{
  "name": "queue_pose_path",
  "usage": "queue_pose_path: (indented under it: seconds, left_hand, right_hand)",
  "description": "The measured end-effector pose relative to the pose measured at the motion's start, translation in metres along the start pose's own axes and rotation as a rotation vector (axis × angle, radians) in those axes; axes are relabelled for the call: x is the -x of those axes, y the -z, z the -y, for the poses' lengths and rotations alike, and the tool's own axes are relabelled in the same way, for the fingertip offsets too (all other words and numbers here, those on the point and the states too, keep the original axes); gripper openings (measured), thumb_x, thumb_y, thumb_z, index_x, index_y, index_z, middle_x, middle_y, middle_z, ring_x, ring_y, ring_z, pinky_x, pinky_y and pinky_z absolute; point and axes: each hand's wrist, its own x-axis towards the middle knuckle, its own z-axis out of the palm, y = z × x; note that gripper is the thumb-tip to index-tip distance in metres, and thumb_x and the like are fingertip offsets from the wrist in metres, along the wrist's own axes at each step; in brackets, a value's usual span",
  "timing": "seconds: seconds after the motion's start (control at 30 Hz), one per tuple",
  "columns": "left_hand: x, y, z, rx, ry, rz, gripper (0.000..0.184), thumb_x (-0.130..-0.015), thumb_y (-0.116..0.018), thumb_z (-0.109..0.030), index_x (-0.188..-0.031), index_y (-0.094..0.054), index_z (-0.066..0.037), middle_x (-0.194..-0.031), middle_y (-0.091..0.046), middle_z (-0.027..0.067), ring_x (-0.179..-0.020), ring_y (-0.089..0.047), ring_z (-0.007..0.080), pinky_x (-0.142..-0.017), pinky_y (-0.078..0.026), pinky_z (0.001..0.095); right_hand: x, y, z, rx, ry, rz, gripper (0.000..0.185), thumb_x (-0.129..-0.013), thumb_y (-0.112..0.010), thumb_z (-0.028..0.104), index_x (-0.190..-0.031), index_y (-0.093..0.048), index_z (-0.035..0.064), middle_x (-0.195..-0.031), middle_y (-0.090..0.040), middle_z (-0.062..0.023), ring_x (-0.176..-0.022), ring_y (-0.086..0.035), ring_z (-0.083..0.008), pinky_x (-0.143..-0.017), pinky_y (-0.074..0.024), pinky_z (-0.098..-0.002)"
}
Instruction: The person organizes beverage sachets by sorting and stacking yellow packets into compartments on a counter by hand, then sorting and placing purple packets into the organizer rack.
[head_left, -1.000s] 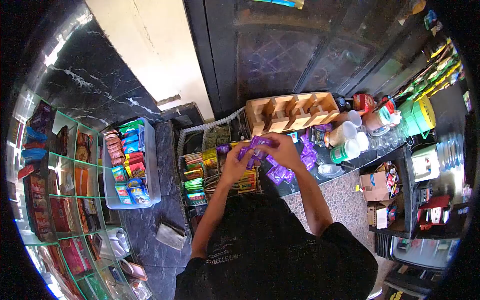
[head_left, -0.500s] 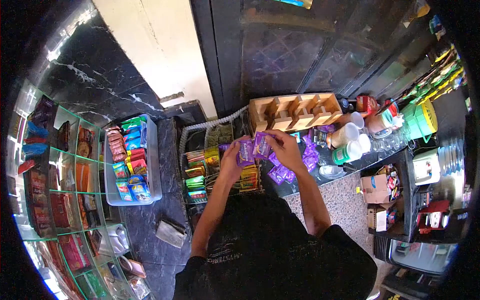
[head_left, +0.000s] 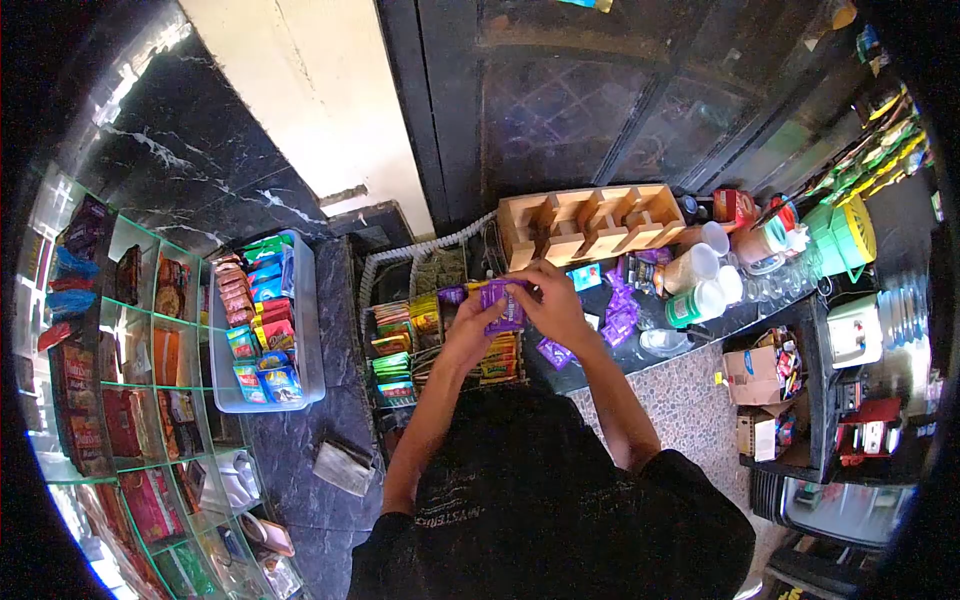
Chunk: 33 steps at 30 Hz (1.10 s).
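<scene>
Closed fingers of my left hand (head_left: 470, 332) hold purple sachets (head_left: 503, 303) by their left side. My right hand (head_left: 555, 308) pinches the same sachets from the right, so the two hands nearly meet. The sachets overlap; how many there are I cannot tell. Loose purple sachets (head_left: 620, 318) lie on the dark counter to the right of my right hand. Just left of and below my left hand is a divided organizer with green sachets (head_left: 392, 366) and yellow and orange ones (head_left: 498, 358) standing in rows.
A wooden compartment box (head_left: 590, 228) stands behind my hands. White-lidded jars (head_left: 695, 302) and a green bucket (head_left: 835, 240) are on the right. On the left sit a clear plastic tub (head_left: 312, 375) of colourful packets and a glass shelf rack (head_left: 150, 390). A rope (head_left: 425, 243) runs behind the organizer.
My right hand has moved left and brought its purple sachet onto those in my left hand. The two were side by side before. More of the counter and a bright blue item show now.
</scene>
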Motion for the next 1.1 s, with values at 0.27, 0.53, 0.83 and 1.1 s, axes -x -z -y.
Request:
queue_pose_path:
  seconds: [0.27,0.53,0.83,1.1]
  left_hand:
    - [0.002,-0.003,-0.001,0.053,0.017,-0.023,0.025,-0.103,-0.051,-0.012,-0.124,-0.057,-0.001,-0.110,-0.067,0.0083,-0.099,-0.067,0.0190,-0.089,-0.055,0.0352]
    - [0.003,-0.005,-0.006,0.086,0.017,-0.053,0.027,-0.104,-0.049,-0.015,-0.126,-0.055,-0.002,-0.112,-0.067,0.0113,-0.100,-0.069,0.0230,-0.086,-0.057,0.0370]
    - [0.002,-0.004,-0.002,-0.040,-0.057,-0.056,0.021,-0.102,-0.053,-0.010,-0.120,-0.055,-0.001,-0.108,-0.067,0.0101,-0.094,-0.070,0.0212,-0.082,-0.058,0.0340]
    - [0.000,-0.001,0.000,-0.065,-0.115,-0.072,0.019,-0.098,-0.056,-0.004,-0.116,-0.058,-0.001,-0.104,-0.067,0.0087,-0.088,-0.069,0.0177,-0.080,-0.057,0.0323]
  right_hand:
    - [0.001,0.003,0.006,0.063,-0.029,0.035,0.043,-0.085,-0.076,0.023,-0.124,-0.065,0.0079,-0.117,-0.057,-0.0129,-0.111,-0.056,-0.0313,-0.094,-0.0465,-0.0402]
    - [-0.001,0.013,0.007,0.269,0.131,0.308,0.096,-0.061,-0.091,0.032,-0.146,-0.049,0.0156,-0.150,-0.040,-0.0079,-0.131,-0.041,-0.0355,-0.112,-0.0376,-0.0470]
    - [-0.002,0.005,0.013,0.282,0.158,0.318,0.093,-0.057,-0.091,0.033,-0.140,-0.053,0.0167,-0.148,-0.044,-0.0066,-0.129,-0.043,-0.0363,-0.111,-0.0363,-0.0493]
    - [0.000,0.001,0.015,0.371,0.233,0.244,0.087,-0.057,-0.089,0.028,-0.136,-0.055,0.0180,-0.139,-0.050,-0.0053,-0.125,-0.046,-0.0336,-0.106,-0.0390,-0.0497]
